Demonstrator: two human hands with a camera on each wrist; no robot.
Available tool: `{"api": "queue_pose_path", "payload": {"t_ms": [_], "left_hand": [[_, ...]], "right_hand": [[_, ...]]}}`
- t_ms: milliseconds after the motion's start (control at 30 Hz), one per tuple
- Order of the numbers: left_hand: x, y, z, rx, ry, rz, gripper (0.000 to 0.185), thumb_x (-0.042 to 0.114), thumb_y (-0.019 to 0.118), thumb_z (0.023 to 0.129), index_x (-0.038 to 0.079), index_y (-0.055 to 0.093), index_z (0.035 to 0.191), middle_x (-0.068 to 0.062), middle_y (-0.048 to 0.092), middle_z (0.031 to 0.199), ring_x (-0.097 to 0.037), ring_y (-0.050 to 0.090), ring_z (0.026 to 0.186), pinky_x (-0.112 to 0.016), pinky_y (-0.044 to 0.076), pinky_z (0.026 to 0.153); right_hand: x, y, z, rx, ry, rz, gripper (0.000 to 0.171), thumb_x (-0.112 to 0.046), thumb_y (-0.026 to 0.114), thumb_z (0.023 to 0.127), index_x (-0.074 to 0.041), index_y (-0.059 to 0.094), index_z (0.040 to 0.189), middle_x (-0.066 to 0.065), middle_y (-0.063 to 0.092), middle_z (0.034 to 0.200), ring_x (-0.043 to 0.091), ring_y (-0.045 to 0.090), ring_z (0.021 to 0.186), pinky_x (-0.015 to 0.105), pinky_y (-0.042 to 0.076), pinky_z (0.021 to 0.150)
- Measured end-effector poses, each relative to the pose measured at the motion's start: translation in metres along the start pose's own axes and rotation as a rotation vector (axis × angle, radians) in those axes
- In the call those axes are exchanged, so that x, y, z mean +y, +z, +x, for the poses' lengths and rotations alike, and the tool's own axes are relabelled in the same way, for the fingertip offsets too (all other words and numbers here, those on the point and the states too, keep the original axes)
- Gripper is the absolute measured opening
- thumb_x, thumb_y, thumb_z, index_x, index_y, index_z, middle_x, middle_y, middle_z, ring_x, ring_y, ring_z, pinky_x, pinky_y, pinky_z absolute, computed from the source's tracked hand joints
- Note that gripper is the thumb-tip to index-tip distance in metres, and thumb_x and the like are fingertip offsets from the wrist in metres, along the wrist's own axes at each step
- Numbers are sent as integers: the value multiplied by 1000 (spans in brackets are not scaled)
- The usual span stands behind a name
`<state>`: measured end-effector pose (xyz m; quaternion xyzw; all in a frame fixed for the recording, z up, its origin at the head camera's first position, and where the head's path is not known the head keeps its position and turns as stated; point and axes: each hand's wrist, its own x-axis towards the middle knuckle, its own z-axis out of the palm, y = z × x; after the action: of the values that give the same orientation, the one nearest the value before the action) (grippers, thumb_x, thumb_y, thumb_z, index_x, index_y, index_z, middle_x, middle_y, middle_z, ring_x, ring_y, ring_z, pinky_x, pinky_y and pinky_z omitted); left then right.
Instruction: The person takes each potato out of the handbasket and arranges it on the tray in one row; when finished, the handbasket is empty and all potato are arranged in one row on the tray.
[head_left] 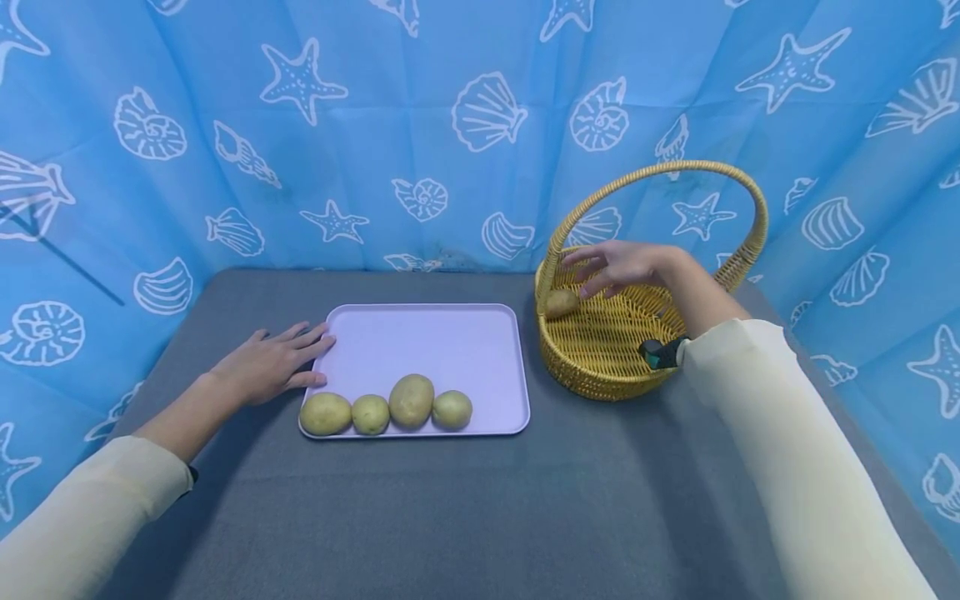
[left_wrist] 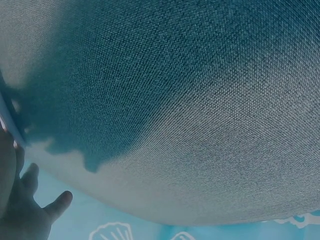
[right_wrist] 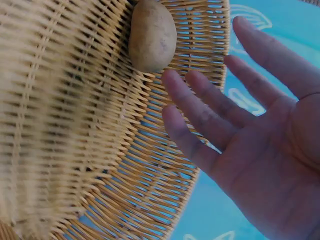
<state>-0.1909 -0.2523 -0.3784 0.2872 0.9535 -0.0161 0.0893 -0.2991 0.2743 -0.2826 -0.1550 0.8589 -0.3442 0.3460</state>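
Basket (head_left: 600, 350): woven wicker, round, worktop's right edge; smooth oval potato (right_wrist: 152, 35) inside.
Right hand (head_left: 626, 267): grip wide, above potato.
Left hand (head_left: 266, 367): flat, fingers touching tray (head_left: 427, 333).
Wrist view: weave gaps.

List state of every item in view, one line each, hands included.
left hand: open, flat on the table, fingertips at the tray edge
right hand: open, over the basket, holding nothing
basket: upright, one potato inside
potato in basket: lying loose by the rim, untouched
tray: flat, four potatoes along its near edge
tray potatoes: in a row
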Motion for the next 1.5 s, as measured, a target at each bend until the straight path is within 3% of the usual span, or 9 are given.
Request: {"api": "queue_pose_path", "payload": {"t_ms": [167, 467, 700, 1033, 1367, 1500], "left_hand": [[-1, 1, 0, -1, 0, -5, 70, 51, 48, 102, 7, 35, 154, -19, 29, 160, -46, 25, 145, -76, 25, 104], [-2, 1, 0, 2, 3, 2, 71, 51, 49, 101, 7, 36, 154, -19, 30, 160, -46, 26, 144, -75, 26, 104], [-3, 3, 2, 2, 6, 1, 71, 52, 48, 101, 7, 35, 154, -19, 29, 160, -46, 26, 145, -75, 26, 104], [-2, 3, 2, 8, 0, 3, 70, 52, 49, 101, 7, 36, 154, -19, 29, 160, -47, 26, 144, -76, 25, 104], [-2, 3, 3, 9, 3, 1, 70, 52, 49, 101, 7, 36, 154, -19, 29, 160, -46, 26, 144, -76, 26, 103], [-2, 2, 3, 2, 0, -1, 70, 52, 49, 101, 7, 35, 154, -18, 29, 160, -46, 26, 145, -75, 26, 104]], "right_hand": [[11, 1, 11, -16, 20, 115, 73, -6, 61, 96, -7, 21, 158, 29, 28, 156, 44, 45, 133, 57, 40, 106], [16, 6, 22, -20, 91, 240, 66, -4, 50, 102, -6, 15, 159, 32, 46, 142, 46, 52, 127, 57, 42, 105], [12, 8, 29, -101, 126, 226, 65, -1, 47, 103, -5, 15, 159, 31, 37, 148, 48, 47, 131, 55, 41, 107], [15, 16, 39, -73, 144, 223, 58, 6, 46, 100, 5, 24, 154, 31, 50, 136, 43, 54, 126, 49, 40, 109], [17, 17, 43, -30, 174, 213, 55, 11, 48, 96, 2, 35, 148, 19, 55, 115, 30, 62, 108, 46, 46, 104], [16, 17, 44, -35, 177, 192, 51, 8, 49, 98, 4, 36, 147, 18, 56, 115, 29, 63, 107, 46, 47, 103]]}}
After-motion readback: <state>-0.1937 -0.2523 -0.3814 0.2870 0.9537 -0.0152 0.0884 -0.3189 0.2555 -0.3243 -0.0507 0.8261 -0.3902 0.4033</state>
